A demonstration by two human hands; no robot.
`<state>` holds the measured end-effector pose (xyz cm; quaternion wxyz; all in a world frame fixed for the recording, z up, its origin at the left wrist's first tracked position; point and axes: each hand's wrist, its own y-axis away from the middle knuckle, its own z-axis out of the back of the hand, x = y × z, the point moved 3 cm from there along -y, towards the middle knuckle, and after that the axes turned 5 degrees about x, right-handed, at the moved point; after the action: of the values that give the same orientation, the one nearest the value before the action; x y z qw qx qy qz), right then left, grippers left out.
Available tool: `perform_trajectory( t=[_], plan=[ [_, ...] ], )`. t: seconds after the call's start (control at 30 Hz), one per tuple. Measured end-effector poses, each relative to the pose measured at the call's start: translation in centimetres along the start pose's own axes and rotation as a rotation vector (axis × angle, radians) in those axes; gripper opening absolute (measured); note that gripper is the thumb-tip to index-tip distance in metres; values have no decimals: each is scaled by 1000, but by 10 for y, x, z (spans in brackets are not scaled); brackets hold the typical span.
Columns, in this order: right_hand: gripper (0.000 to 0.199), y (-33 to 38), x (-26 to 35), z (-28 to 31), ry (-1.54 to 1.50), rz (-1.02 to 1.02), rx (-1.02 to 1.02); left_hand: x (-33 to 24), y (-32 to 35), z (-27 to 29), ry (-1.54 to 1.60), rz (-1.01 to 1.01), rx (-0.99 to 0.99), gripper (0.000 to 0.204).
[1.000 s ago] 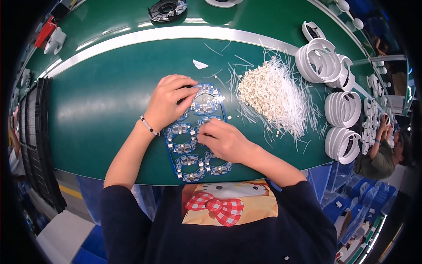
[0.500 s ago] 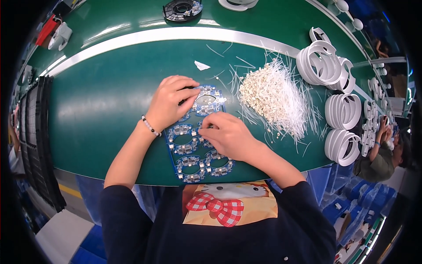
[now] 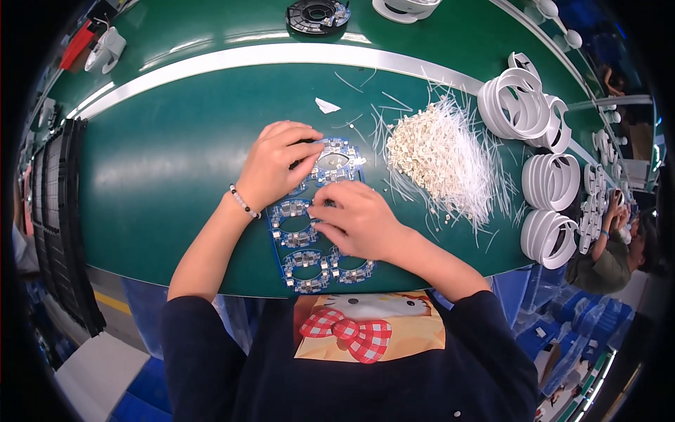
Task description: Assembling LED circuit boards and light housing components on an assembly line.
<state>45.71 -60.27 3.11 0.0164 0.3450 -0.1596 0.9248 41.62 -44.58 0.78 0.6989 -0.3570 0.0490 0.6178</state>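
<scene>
A panel of blue circuit boards (image 3: 275,246), made of several oval rings with small pale parts, lies on the green worktop in front of me. My left hand (image 3: 280,160) bends over the panel's upper left, its fingertips and thumb closed on the board there. Over the middle of the panel is my right hand (image 3: 357,219), fingers curled in a pinch at the inner edge of a left-hand ring. Anything between those fingertips is too small to make out. Both hands cover part of the boards.
Right of the panel lies a heap of white wires with small cream connectors (image 3: 422,148). White plastic rings (image 3: 550,180) stand stacked farther right. A paper scrap (image 3: 327,105) lies beyond the panel, a round black part (image 3: 318,17) at the back. Black racks (image 3: 63,225) line the left edge.
My right hand has shifted slightly left across the panel, towards the left-hand ring. The left hand keeps its hold at the upper left. Background things sit a little farther right in view.
</scene>
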Motion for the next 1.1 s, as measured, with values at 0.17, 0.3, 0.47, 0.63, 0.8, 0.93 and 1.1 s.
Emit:
perform_trajectory(
  t=[0.17, 0.3, 0.47, 0.63, 0.8, 0.93, 1.1],
  plan=[
    [16, -6, -4, -3, -34, -70, 68, 1, -1, 0, -10, -16, -13, 11],
    [14, -9, -7, -4, -4, -21, 106, 1, -3, 1, -11, -9, 3, 11],
    [10, -6, -4, -15, 103, 45, 116, 3, 2, 1, -2, 0, 36, 17],
    [15, -1, 3, -12, 71, 94, -96, -1, -5, 2, 16, -1, 21, 15],
    [14, 5, 4, 19, 40, 100, -124, 2, -5, 1, 12, 23, 21, 14],
    [24, 36, -9, 70, 196, -50, -69, -4, -23, 18, -20, 22, 33, 13],
    [36, 53, -43, 165, 745, -94, -493, 32, -112, 56, -53, -2, -208, 11]
  ],
)
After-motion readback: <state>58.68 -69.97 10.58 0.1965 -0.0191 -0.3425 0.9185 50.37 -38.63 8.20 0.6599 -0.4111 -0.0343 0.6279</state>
